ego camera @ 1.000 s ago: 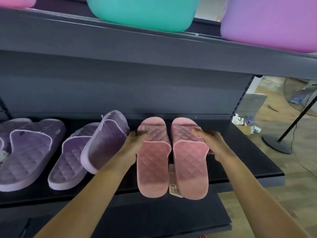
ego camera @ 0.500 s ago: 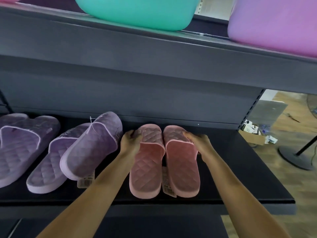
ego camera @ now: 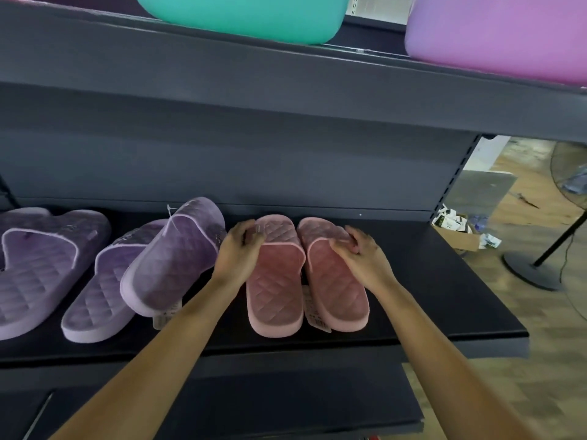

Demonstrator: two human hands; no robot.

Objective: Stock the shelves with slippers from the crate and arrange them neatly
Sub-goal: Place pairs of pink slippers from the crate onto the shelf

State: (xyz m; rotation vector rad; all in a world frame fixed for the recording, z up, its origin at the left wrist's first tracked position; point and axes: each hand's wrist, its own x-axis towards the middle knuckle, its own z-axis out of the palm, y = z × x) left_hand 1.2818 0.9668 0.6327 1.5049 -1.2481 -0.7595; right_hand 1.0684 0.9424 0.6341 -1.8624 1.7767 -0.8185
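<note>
- Gripping the strap of the left pink slipper (ego camera: 274, 290) with the left hand (ego camera: 236, 249), pinching the right pink slipper (ego camera: 340, 293) at its strap with the right hand (ego camera: 362, 254) (thumb seemingly tucked under).
- Both flat on the shelf (ego camera: 444, 296), touching.
- Likely light, soft foam; best taken at the strap.
- Just left of that pair: purple slippers (ego camera: 171, 258), one tilted.

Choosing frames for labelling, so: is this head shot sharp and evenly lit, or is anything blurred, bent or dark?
Head view: the pink slippers, left hand and right hand are fairly sharp; the upper shelf edge bows from wide-angle distortion; the floor by the fan base smears; the back panel is dim, no glare.
</note>
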